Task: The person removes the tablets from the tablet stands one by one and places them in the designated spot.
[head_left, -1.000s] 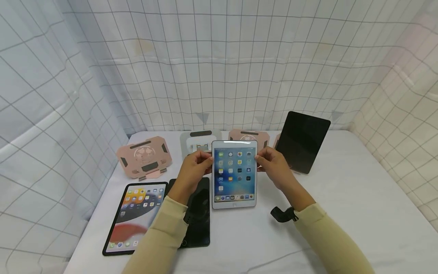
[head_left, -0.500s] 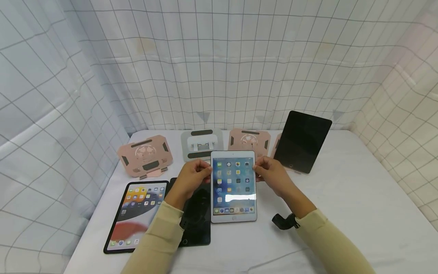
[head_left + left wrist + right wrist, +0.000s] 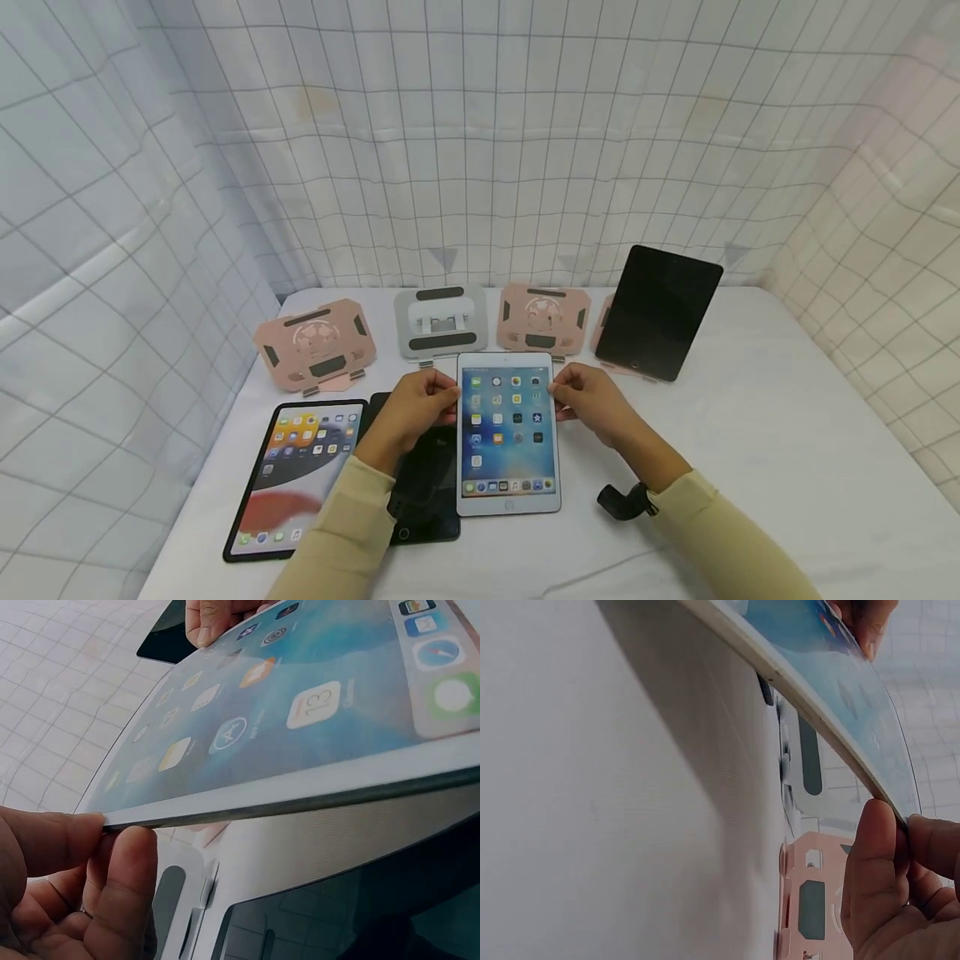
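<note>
Holding one white tablet (image 3: 508,433) by its far corners, low over the table (image 3: 750,467).
You have four tablets: a lit one (image 3: 296,475) flat at left, a dark one (image 3: 423,483) beside it, the white one, a dark one (image 3: 660,310) propped at right; four stands behind. Your left hand (image 3: 412,408) and right hand (image 3: 592,400) pinch the white tablet, thumb on top; only your wrist views show its underside clear of the table.

Both arms wear long pale yellow sleeves (image 3: 352,525); a small black camera (image 3: 622,502) is strapped at the right wrist.
</note>
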Motion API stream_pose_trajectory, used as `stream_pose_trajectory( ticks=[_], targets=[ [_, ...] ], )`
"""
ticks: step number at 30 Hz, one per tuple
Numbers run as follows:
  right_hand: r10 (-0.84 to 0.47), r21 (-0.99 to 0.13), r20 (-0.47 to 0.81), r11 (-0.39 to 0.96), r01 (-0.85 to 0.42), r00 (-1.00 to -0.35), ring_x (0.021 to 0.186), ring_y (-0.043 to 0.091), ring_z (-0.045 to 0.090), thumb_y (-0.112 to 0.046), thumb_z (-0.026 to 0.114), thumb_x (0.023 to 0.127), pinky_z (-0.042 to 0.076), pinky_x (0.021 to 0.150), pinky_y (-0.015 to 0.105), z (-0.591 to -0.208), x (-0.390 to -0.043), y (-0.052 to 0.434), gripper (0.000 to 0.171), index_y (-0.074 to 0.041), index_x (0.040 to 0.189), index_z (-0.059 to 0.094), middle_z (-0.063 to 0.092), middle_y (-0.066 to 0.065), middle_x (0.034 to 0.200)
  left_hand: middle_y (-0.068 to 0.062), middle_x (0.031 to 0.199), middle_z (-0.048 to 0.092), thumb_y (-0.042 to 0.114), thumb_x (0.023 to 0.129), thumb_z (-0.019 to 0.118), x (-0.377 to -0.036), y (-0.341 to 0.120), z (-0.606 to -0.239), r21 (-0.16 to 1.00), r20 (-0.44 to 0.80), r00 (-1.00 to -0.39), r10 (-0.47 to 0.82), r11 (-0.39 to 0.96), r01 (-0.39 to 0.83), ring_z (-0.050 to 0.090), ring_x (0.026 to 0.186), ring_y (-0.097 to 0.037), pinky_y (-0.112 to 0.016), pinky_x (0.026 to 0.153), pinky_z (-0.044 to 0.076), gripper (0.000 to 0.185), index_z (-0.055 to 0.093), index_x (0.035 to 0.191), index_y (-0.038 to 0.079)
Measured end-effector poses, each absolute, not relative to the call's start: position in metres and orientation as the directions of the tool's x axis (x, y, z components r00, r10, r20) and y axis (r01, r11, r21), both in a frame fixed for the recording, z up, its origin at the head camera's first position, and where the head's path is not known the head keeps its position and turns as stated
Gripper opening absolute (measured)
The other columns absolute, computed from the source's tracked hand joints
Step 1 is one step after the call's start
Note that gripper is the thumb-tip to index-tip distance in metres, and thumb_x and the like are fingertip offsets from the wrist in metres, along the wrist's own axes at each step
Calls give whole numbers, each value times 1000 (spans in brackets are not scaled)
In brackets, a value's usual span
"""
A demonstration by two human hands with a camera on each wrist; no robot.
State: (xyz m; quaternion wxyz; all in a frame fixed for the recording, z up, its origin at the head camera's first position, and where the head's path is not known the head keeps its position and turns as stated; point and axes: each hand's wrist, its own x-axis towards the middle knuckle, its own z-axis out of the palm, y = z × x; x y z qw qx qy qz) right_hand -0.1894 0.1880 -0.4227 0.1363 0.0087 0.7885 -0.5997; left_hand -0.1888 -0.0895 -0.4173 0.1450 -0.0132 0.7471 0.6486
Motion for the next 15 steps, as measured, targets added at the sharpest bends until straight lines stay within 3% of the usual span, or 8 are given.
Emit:
stream_pose_trajectory(
  ticks=[15],
  targets=[
    [-156, -926, -302, 281, 251, -940, 76, 22, 59, -8, 59, 100, 58, 67, 29, -428, -183, 188, 11, 3, 102, 56, 59, 14, 89, -12, 88, 60, -2, 98, 57, -182, -87, -429, 949, -292, -941, 172, 176, -262, 59, 73, -17, -28, 67, 59, 8, 59, 104, -6]
  ],
)
